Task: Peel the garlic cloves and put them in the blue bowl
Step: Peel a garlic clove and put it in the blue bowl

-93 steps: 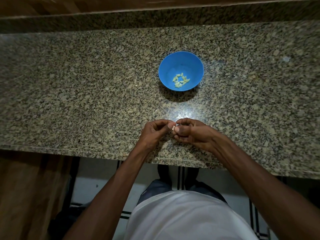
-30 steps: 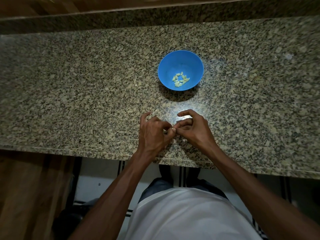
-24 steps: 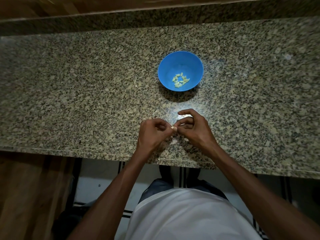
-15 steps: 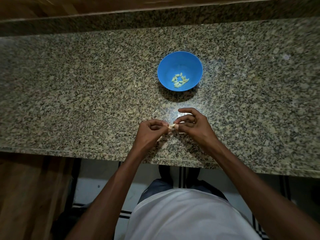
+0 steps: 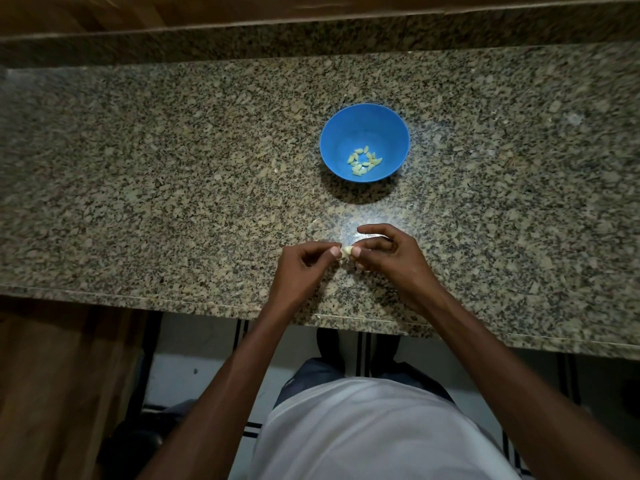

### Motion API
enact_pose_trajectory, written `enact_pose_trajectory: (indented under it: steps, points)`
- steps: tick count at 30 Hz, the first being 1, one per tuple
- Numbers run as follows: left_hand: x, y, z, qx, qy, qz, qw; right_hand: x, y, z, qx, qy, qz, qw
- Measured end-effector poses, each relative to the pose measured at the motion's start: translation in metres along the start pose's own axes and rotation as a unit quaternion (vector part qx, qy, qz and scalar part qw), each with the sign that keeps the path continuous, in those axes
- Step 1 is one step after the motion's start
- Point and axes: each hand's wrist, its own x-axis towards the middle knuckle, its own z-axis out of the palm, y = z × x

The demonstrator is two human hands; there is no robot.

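A small pale garlic clove [image 5: 345, 251] sits between my two thumbs, just above the granite counter. My left hand [image 5: 304, 265] pinches it from the left with curled fingers. My right hand [image 5: 388, 254] pinches it from the right, index finger arched above. The blue bowl [image 5: 332, 147] stands farther back on the counter, a hand's length beyond my hands. Several peeled cloves [image 5: 363, 161] lie in its bottom.
The speckled granite counter [image 5: 156, 188] stretches wide to both sides. Its front edge [image 5: 207, 304] runs just below my wrists. A raised granite ledge and wooden strip [image 5: 311, 26] border the back. A bright glare spot lies on the stone near my right fingers.
My hands stayed in the same spot, working the clove. My left fingers, spread a second ago, have curled back in. The clove shows more plainly between the thumbs.
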Motion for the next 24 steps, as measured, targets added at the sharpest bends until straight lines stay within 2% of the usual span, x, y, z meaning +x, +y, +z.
enact_pose_trajectory:
  steps: [6,12,17,24]
  points:
    - [-0.007,0.008,0.010,-0.078,0.002,-0.030,0.996,-0.002,-0.002,0.007,-0.001,0.003,0.007,1.000]
    - [-0.005,0.002,0.009,0.001,0.023,-0.042,0.999,-0.002,-0.002,0.011,-0.123,-0.006,-0.046,0.991]
    - [-0.007,0.010,0.014,0.040,0.069,-0.012,0.997,-0.002,-0.002,0.014,-0.114,0.003,-0.051,0.992]
    - [-0.009,0.009,0.017,0.003,0.084,-0.024,0.996,-0.005,-0.004,0.015,-0.105,0.014,-0.058,0.993]
